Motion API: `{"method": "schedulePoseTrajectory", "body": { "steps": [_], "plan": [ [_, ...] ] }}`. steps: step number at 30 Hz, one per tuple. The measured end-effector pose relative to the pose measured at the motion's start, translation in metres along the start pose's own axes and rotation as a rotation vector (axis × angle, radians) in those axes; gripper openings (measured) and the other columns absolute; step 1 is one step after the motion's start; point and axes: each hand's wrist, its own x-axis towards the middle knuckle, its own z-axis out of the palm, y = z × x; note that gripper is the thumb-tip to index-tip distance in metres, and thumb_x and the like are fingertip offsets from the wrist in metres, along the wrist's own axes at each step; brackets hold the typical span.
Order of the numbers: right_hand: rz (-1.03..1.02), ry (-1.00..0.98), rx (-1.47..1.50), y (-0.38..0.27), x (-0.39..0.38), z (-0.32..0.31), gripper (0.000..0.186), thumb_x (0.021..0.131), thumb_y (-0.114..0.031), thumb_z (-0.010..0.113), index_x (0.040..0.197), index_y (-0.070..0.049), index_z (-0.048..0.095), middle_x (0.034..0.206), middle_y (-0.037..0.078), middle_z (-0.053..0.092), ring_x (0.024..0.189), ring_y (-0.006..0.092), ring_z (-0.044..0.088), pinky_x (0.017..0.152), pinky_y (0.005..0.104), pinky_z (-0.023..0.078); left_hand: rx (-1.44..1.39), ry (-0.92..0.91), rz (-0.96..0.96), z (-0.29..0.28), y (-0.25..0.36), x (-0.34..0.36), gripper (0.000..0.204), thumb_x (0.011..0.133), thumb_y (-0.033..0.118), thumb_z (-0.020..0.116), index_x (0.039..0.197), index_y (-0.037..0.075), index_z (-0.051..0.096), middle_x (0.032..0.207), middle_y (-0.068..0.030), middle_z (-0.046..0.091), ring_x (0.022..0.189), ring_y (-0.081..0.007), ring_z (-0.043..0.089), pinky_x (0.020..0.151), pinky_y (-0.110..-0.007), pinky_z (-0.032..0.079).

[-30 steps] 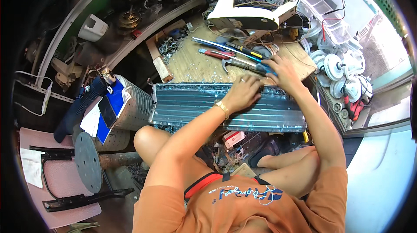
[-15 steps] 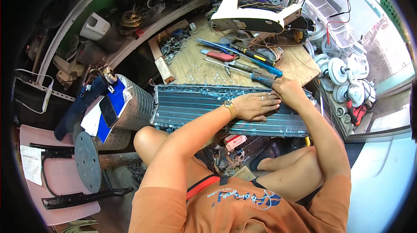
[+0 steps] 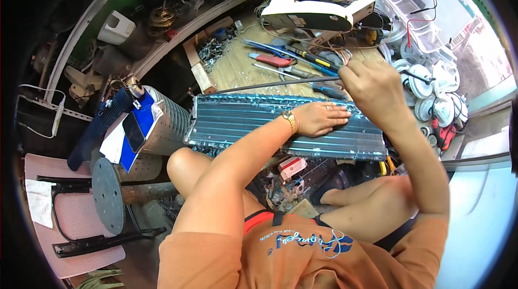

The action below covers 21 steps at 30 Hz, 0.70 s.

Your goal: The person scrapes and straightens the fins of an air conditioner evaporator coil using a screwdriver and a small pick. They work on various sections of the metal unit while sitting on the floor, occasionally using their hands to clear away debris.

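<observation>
A long bluish-grey ribbed metal panel (image 3: pixel 243 133) with a ragged, frayed far edge lies across my lap, against the near edge of the wooden workbench (image 3: pixel 237 73). My left hand (image 3: pixel 321 119) rests flat on the panel's right half, fingers stretched out together. Above the panel's right end, my right hand (image 3: pixel 375 89) is closed round the end of a long thin metal strip (image 3: pixel 270 85). The strip runs leftward along the panel's far edge. Just left of my right hand lies a screwdriver with a blue handle (image 3: pixel 328 90).
A red utility knife (image 3: pixel 275 61) and several hand tools lie on the bench. Beyond them stands a white angled appliance part (image 3: pixel 307 18). White plastic spools (image 3: pixel 421 81) crowd the right side. At left, a phone (image 3: pixel 134 133) lies on a blue folder over a ribbed metal drum (image 3: pixel 164 116).
My right hand has risen away from the panel, up and right, with the strip now showing in it. The panel has tilted and shifted slightly. My left hand stays flat on it.
</observation>
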Motion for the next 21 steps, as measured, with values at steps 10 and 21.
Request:
{"method": "schedulePoseTrajectory", "body": {
  "steps": [10,21],
  "plan": [
    [-0.347,0.138,-0.169,-0.011,0.115,-0.107,0.008,0.077,-0.016,0.074,0.078,-0.011,0.068,0.073,0.004,0.061,0.077,0.0226,0.065,0.067,0.0391,0.052,0.125,-0.046,0.01,-0.005,0.012,0.006,0.048,0.1,0.019,0.054,0.148,0.012,0.058,0.165,-0.0081,0.046,0.154,-0.0271,0.04,0.127,-0.045,0.033],
    [0.004,-0.117,-0.037,0.06,0.11,-0.079,0.03,0.099,-0.034,0.067,0.09,-0.006,0.068,0.08,0.017,0.068,0.081,0.0405,0.067,0.069,0.0508,0.05,0.259,0.25,-0.431,-0.095,0.102,-0.096,0.038,0.089,0.022,0.076,0.127,0.017,0.069,0.14,-0.0092,0.061,0.141,-0.0317,0.05,0.118,-0.051,0.037]
  ]
}}
